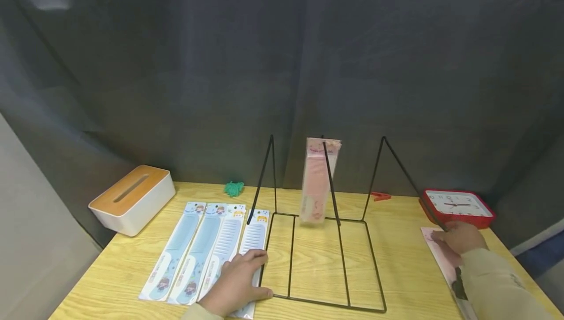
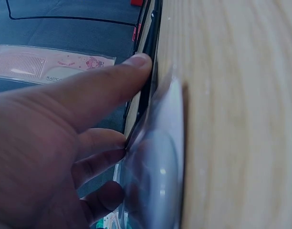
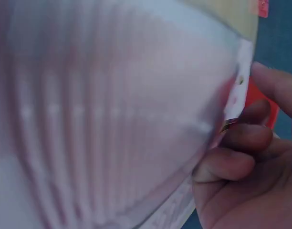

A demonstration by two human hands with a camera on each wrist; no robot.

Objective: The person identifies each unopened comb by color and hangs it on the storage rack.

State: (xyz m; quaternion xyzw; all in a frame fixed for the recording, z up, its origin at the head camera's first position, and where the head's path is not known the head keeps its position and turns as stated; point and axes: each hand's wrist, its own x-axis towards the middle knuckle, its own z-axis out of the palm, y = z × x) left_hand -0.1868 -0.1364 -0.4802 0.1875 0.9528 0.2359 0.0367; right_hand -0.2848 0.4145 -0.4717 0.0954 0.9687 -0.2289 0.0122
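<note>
Clearly, right fingers (image 3: 227, 167) hold a ribbed pink comb (image 3: 112, 119) in glossy plastic (image 3: 215, 45).

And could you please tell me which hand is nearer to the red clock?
Right. The right hand is just in front of the red clock; the left hand is well away, at the left side of the wire rack.

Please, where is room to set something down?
The yellow wooden table is bare between the black wire rack and the pink comb packet by the right hand, and left of the four blue comb packets. Crowded: the rack's left side, under the left hand.
</note>
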